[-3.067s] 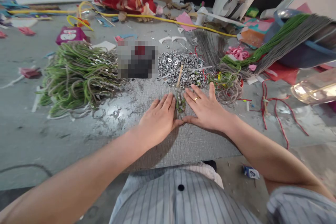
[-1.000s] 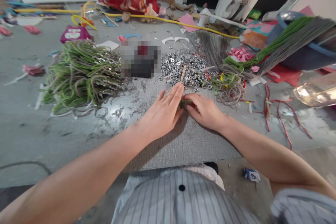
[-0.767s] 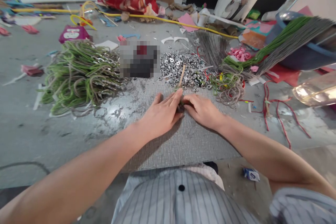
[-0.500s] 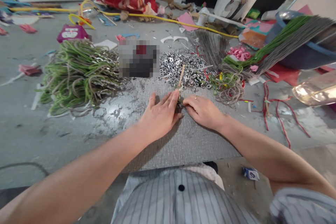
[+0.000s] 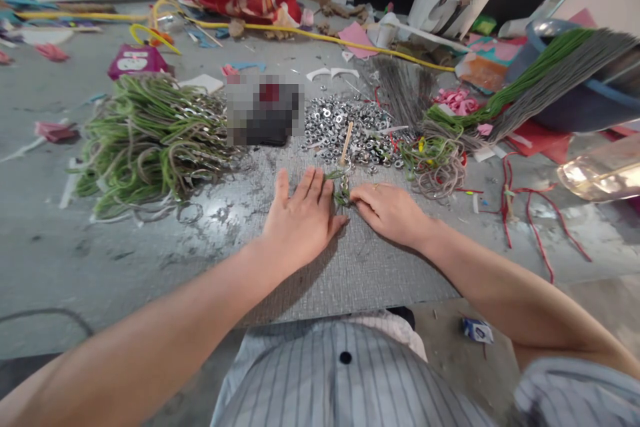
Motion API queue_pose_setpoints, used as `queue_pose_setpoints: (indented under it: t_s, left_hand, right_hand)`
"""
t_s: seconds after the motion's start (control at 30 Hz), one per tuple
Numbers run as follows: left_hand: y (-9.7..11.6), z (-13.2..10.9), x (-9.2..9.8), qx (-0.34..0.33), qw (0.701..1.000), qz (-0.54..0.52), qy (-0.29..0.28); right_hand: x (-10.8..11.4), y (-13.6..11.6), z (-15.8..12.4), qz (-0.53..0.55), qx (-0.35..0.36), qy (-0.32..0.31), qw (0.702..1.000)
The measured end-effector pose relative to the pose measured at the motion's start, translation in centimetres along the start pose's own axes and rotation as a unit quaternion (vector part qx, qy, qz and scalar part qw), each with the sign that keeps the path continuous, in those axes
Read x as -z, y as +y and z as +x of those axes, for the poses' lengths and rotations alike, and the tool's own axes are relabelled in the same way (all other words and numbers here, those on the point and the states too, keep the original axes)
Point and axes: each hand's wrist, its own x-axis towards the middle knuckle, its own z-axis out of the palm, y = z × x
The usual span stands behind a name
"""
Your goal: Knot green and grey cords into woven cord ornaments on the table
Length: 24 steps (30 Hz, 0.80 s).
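My left hand (image 5: 300, 217) lies flat on the grey table, fingers stretched out and a little spread, next to a short green cord with metal rings (image 5: 344, 188). At the cord's right side my right hand (image 5: 389, 212) rests with curled fingers, its thumb and index finger pinching at the cord's edge. Just beyond the cord a thin wooden stick (image 5: 347, 143) points away from me. Behind it spreads a heap of small metal nuts or rings (image 5: 323, 125).
Left lies a large bundle of green and grey cord loops (image 5: 145, 147). A pixelated dark object (image 5: 270, 113) sits beside the metal heap. To the right are tangled cords (image 5: 440, 170), red cords (image 5: 533, 193), a clear bottle (image 5: 600, 170) and a blue basin (image 5: 565, 103) with long cords.
My left hand has shifted slightly left and its fingers have lifted away, uncovering the green cord and metal rings. My right hand has hardly moved.
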Motion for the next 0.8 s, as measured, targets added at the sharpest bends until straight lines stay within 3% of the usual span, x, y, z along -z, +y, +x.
queue_pose_setpoints:
  t_s: [0.13, 0.53, 0.8]
  left_hand:
    - [0.0, 0.0, 0.3, 0.006, 1.000, 0.005, 0.002]
    - [-0.2, -0.2, 0.4, 0.033, 0.999, 0.024, 0.025]
    - [-0.3, -0.2, 0.7, 0.034, 0.999, 0.038, 0.010]
  right_hand:
    - [0.1, 0.0, -0.1, 0.003, 0.012, 0.008, 1.000]
    - [0.9, 0.3, -0.1, -0.009, -0.067, -0.009, 0.998]
    - [1.3, 0.1, -0.1, -0.033, -0.076, -0.064, 0.995]
